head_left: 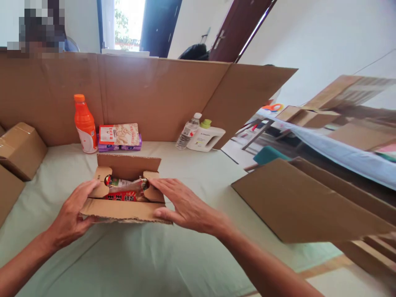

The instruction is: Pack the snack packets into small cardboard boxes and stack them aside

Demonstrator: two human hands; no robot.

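A small cardboard box (pixel 123 209) sits on the green cloth in front of me, its long flaps standing up or folded outward. Both short end flaps lean inward over the opening. Inside are a red snack packet (pixel 121 196) with printed lettering and some shiny wrapped item (pixel 128 186), partly covered by those flaps. My left hand (pixel 71 214) grips the box's left end, fingers on the left flap and thumb low at the front corner. On the other end, my right hand (pixel 182 206) presses its fingers to the right flap, with the thumb on the front flap.
Behind the box stand an orange bottle (pixel 85 126), a purple pack (pixel 136 144) under a printed packet (pixel 119 134), a clear bottle (pixel 188 132) and a white jug (pixel 206 139). A cardboard wall (pixel 154 95) backs them. Closed boxes (pixel 23 150) lie left; a larger carton (pixel 303 202) right.
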